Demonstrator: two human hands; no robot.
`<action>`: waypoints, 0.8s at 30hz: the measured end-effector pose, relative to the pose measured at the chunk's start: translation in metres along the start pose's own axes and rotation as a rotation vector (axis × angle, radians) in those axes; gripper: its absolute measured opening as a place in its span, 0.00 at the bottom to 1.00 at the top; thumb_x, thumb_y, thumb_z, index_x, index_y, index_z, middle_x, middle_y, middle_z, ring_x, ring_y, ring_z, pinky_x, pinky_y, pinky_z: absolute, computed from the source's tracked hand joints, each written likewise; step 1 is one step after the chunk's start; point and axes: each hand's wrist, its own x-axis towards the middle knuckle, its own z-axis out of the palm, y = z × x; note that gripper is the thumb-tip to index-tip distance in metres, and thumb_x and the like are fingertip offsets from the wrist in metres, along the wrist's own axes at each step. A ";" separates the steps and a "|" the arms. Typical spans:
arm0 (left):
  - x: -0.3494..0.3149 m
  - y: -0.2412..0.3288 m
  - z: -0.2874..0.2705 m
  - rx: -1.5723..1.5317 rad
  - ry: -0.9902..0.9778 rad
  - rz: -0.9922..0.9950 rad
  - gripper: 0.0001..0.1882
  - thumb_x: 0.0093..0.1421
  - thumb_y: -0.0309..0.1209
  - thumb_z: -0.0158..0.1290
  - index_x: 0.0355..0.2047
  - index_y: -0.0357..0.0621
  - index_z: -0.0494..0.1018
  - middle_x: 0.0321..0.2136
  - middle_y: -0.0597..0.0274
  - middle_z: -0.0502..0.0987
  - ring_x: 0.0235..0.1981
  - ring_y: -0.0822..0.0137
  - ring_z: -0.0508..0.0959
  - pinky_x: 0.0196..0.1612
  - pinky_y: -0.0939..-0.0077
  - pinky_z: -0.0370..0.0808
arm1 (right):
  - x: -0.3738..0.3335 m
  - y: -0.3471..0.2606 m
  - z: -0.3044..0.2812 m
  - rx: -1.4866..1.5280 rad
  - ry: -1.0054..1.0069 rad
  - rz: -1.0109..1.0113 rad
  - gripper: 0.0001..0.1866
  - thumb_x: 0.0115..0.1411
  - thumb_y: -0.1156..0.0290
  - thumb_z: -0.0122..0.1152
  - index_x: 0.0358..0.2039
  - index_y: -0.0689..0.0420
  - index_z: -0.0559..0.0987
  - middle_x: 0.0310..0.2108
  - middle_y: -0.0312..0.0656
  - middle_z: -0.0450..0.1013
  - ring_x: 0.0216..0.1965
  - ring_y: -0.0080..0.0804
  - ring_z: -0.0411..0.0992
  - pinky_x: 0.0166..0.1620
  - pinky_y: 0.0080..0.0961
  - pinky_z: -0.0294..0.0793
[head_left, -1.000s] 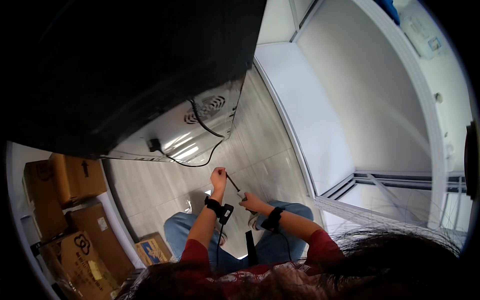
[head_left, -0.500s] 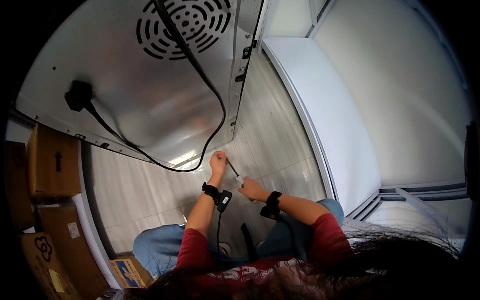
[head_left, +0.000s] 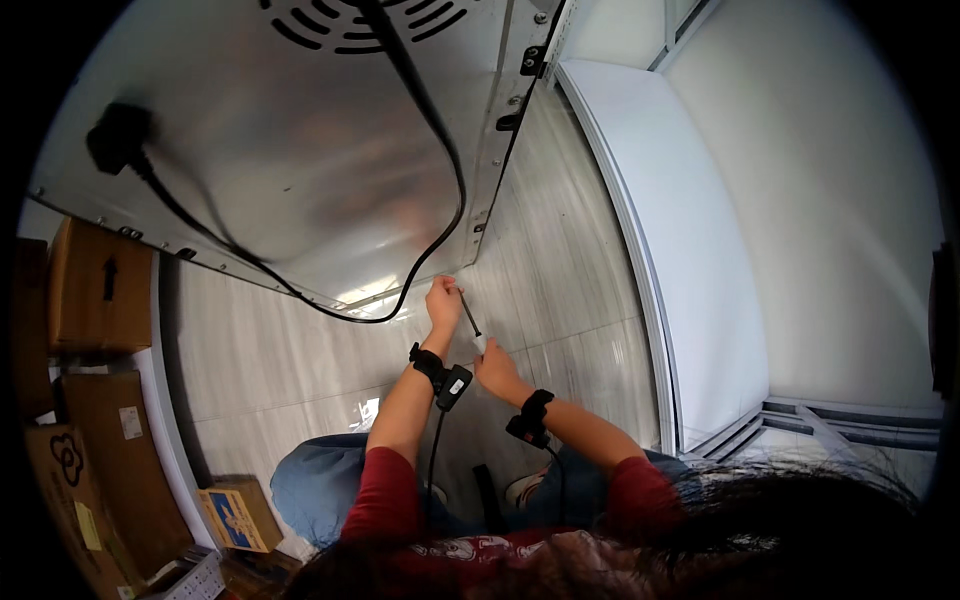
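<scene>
My right hand (head_left: 500, 370) is closed round the pale handle of a screwdriver (head_left: 471, 316). The thin dark shaft slants up and left toward the closed fingers of my left hand (head_left: 442, 303). Those fingers are pinched at the tip end, close to the bottom corner of a large metal cabinet (head_left: 330, 210); what they pinch is too small and hidden to make out. A black power cord (head_left: 455, 165) loops down the cabinet's back panel, passing just above my left hand. Its plug (head_left: 118, 138) rests against the panel on the left.
Cardboard boxes (head_left: 100, 290) are stacked along the left side, with a small blue-and-yellow box (head_left: 240, 515) near my left knee. A long white ledge (head_left: 670, 230) and a pale panel (head_left: 820, 200) run along the right. Grey tiles (head_left: 560, 270) cover the floor.
The view has shifted, so the cabinet looks nearer and its vent is partly cut off at the top. Both hands keep their grip, slightly higher in the picture.
</scene>
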 end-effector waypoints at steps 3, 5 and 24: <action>0.008 -0.008 0.009 0.004 -0.060 -0.030 0.05 0.53 0.22 0.43 0.32 0.37 0.63 0.20 0.57 0.75 0.23 0.71 0.75 0.27 0.80 0.69 | 0.006 0.005 0.000 0.026 0.035 0.042 0.14 0.53 0.69 0.49 0.30 0.67 0.60 0.27 0.59 0.66 0.28 0.54 0.66 0.31 0.42 0.66; 0.010 -0.016 0.021 -0.028 -0.092 -0.051 0.06 0.53 0.21 0.42 0.32 0.38 0.61 0.22 0.58 0.75 0.24 0.71 0.74 0.28 0.81 0.68 | 0.007 0.011 0.002 0.041 0.092 0.052 0.14 0.53 0.68 0.50 0.30 0.66 0.61 0.26 0.59 0.66 0.28 0.54 0.66 0.30 0.42 0.66; 0.018 -0.020 0.032 -0.392 -0.236 -0.111 0.17 0.49 0.13 0.38 0.39 0.42 0.54 0.44 0.53 0.67 0.47 0.68 0.65 0.44 0.81 0.61 | 0.038 0.011 -0.016 0.176 0.171 0.025 0.18 0.51 0.58 0.53 0.29 0.63 0.65 0.20 0.53 0.68 0.26 0.50 0.68 0.29 0.37 0.65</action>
